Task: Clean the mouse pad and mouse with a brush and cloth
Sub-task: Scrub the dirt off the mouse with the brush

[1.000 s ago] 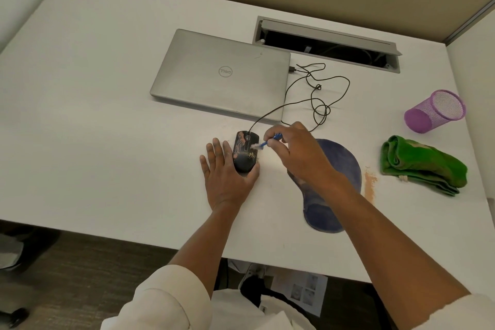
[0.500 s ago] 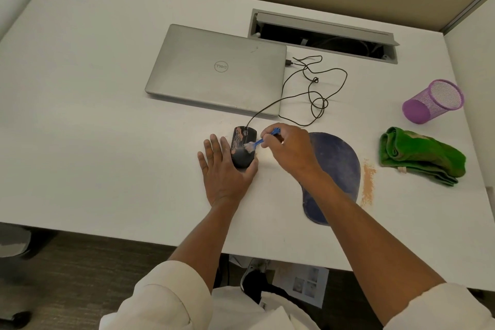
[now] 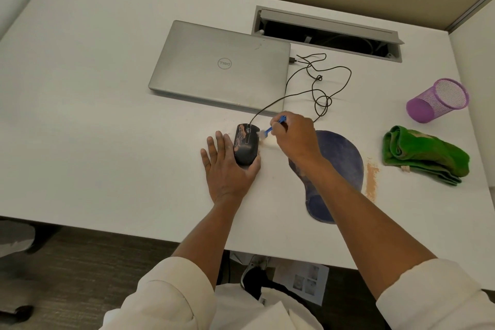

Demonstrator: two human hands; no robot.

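Here, right hand point(image 3: 294, 139) pinching brush point(image 3: 273, 127) at mouse point(image 3: 246, 146), left hand point(image 3: 227, 166) apparently flat beside.

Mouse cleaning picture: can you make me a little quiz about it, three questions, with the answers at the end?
1. True or false: the laptop is open.
2. Which hand holds the brush?
A. left hand
B. right hand
3. Fill in: the cloth is coloured ____.

Key:
1. False, its lid is shut.
2. B. The left hand steadies the mouse.
3. Green. It lies right of the pad, untouched.
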